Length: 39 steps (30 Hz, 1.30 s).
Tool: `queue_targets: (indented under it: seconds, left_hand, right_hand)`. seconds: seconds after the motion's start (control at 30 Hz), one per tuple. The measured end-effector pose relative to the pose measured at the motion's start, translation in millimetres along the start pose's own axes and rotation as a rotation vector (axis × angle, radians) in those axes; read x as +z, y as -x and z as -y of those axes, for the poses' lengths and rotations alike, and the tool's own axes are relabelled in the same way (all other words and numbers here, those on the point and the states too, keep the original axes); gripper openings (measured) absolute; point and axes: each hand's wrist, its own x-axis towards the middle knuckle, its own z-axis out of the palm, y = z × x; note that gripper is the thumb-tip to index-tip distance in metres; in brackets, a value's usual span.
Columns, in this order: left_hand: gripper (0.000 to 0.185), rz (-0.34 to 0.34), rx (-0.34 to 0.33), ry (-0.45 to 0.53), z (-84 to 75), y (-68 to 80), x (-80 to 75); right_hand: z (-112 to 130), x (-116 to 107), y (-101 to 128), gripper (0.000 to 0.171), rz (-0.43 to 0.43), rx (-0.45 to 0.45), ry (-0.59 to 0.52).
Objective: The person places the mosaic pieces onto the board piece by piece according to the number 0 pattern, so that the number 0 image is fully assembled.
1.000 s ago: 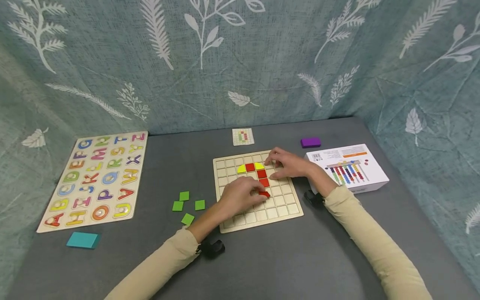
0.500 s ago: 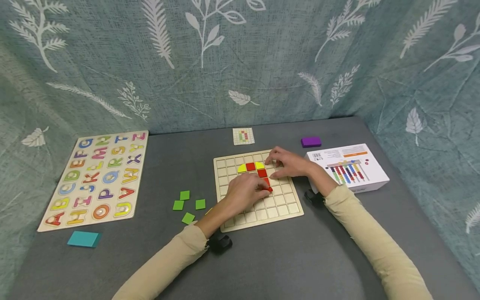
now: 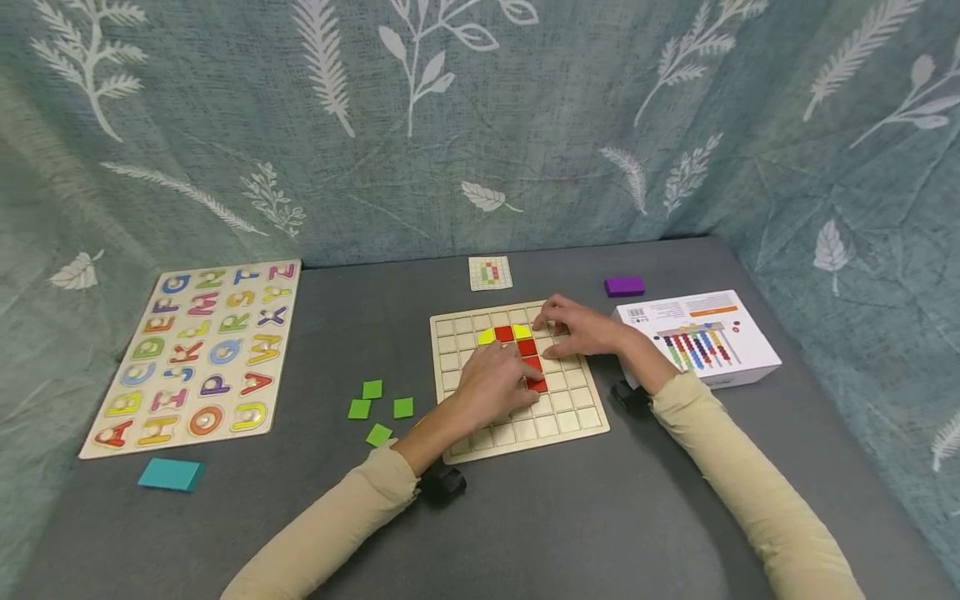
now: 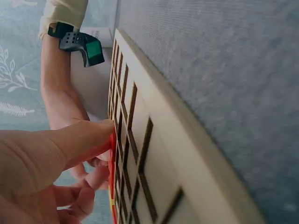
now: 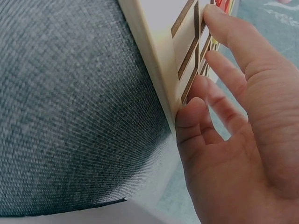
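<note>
We looked down at the wooden grid board (image 3: 517, 379) lying at the centre of the frame on the grey bench (image 3: 600, 517). Over the last second our left hand (image 3: 495, 385) had carried a red tile (image 3: 537, 385) up from a lower cell of the board and brought it against the foot of the red column (image 3: 527, 347) that hangs below the yellow tiles (image 3: 486, 336). A second ago the piece sat apart from the column, tilted under our fingers; by this moment it lay level in its cell, just beside the red square above it. In the left wrist view our thumb (image 4: 79, 140) pressed flat against the tile's red edge, the other fingers loosely bent beneath, so we were pressing on the piece rather than pinching it.

Our right hand (image 3: 581, 329) had barely moved in that time. It rested at the upper right of the board with its fingers spread and lightly bent, and the right wrist view showed its fingertips (image 5: 219, 18) touching the grid while the thumb lay against the board's edge, steadying it.

We judged that the tile was seated, or very nearly so, making the red column one cell longer. The four green tiles (image 3: 378, 408) lay untouched left of the board, and the small pattern card (image 3: 490, 272) lay above it.
</note>
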Motion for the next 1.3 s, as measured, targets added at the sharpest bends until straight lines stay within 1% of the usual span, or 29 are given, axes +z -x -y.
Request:
queue_targets:
  seconds: [0.1,0.17,0.27,0.37,0.47,0.53,0.6,0.7,0.77,0.83,1.03,1.13,1.3]
  left_hand:
    - [0.025,-0.015,0.008,0.009,3.0,10.0,-1.0]
    - [0.026,-0.036,0.001,0.036,8.9,22.8,-2.9]
    - [0.024,-0.082,-0.03,0.107,24.6,51.1,-10.1]
    - [0.023,-0.125,-0.085,0.166,46.7,85.1,-21.0]
    - [0.025,-0.171,-0.158,0.178,71.5,118.8,-30.3]
    - [0.026,-0.196,-0.206,0.184,86.4,138.3,-34.4]
    - [0.027,-0.217,-0.246,0.198,98.5,154.7,-36.2]
    - [0.027,-0.234,-0.28,0.227,110.1,170.5,-35.9]
    - [0.027,-0.237,-0.294,0.238,112.9,175.2,-34.7]
    - [0.027,-0.235,-0.3,0.249,113.2,176.7,-32.6]
    - [0.027,-0.22,-0.298,0.262,104.7,170.4,-27.2]
    - [0.027,-0.204,-0.274,0.291,97.3,164.1,-25.6]
    - [0.029,-0.167,-0.193,0.36,87.7,151.2,-21.3]
  right_hand:
    - [0,1,0,0.038,0.002,-0.005,0.003]
    - [0,2,-1,0.038,0.008,-0.014,0.003]
    - [1,3,-2,0.039,0.021,-0.014,-0.022]
    - [2,3,-2,0.039,0.028,-0.008,-0.045]
    - [2,1,0,0.04,0.031,-0.002,-0.05]
    - [2,0,1,0.039,0.031,0.004,-0.044]
    - [3,-1,2,0.039,0.028,0.008,-0.035]
    - [3,-2,3,0.038,0.021,0.012,-0.034]
    - [2,-1,3,0.038,0.014,0.008,-0.033]
    - [1,0,3,0.038,0.011,0.006,-0.034]
    - [0,1,2,0.038,0.016,-0.004,-0.02]
    - [0,1,2,0.038,0.023,-0.005,-0.027]
    - [-1,1,2,0.038,0.022,-0.012,-0.026]
